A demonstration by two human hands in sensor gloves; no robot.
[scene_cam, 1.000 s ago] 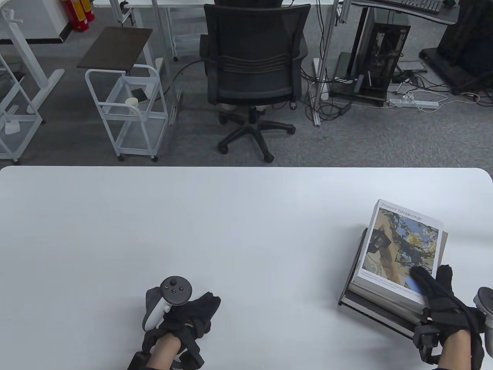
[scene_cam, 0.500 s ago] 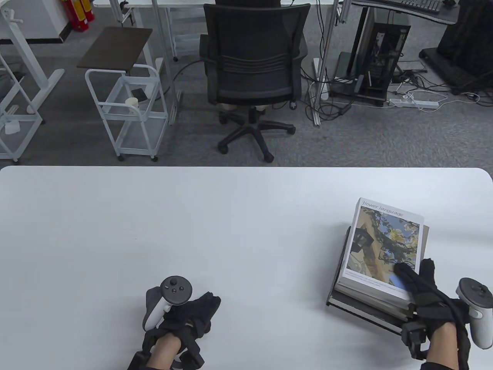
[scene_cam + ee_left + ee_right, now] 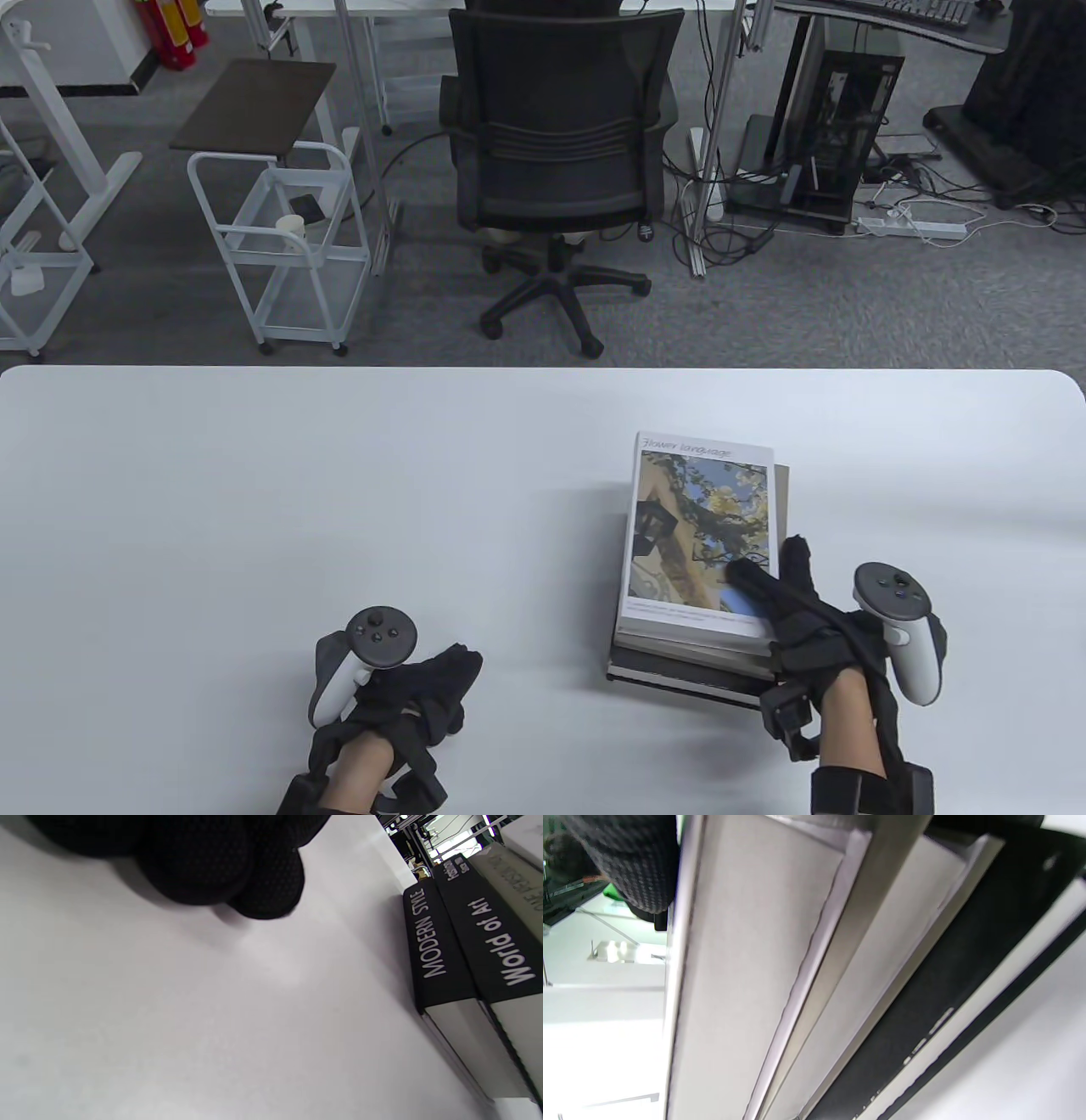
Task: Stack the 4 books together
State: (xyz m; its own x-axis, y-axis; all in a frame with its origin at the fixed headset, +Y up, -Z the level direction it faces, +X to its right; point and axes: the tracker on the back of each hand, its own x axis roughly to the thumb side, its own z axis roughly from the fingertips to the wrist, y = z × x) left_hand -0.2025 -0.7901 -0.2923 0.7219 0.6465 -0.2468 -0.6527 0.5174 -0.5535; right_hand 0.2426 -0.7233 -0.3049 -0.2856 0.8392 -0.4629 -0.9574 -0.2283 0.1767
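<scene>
The four books lie in one stack [image 3: 691, 526] on the white table [image 3: 254, 509], right of centre. The top book has a photo cover titled "Flower language". In the left wrist view I see the black spines "MODERN STYLE" [image 3: 432, 938] and "World of Art" [image 3: 505, 942], with a grey spine [image 3: 517, 882] above them. My right hand [image 3: 780, 586] grips the stack at its near right corner, one finger on the top cover. The right wrist view shows the stacked page edges [image 3: 746, 963] close up. My left hand [image 3: 433, 679] rests curled on the table, apart from the stack and holding nothing.
A black office chair [image 3: 556, 153] and a white wire cart [image 3: 280, 246] stand on the floor beyond the table's far edge [image 3: 543, 369]. Bare table top spreads to the left of the stack.
My right hand has moved the whole stack to the left, from near the table's right edge toward the centre, turning it squarer to the table. My left hand has barely moved.
</scene>
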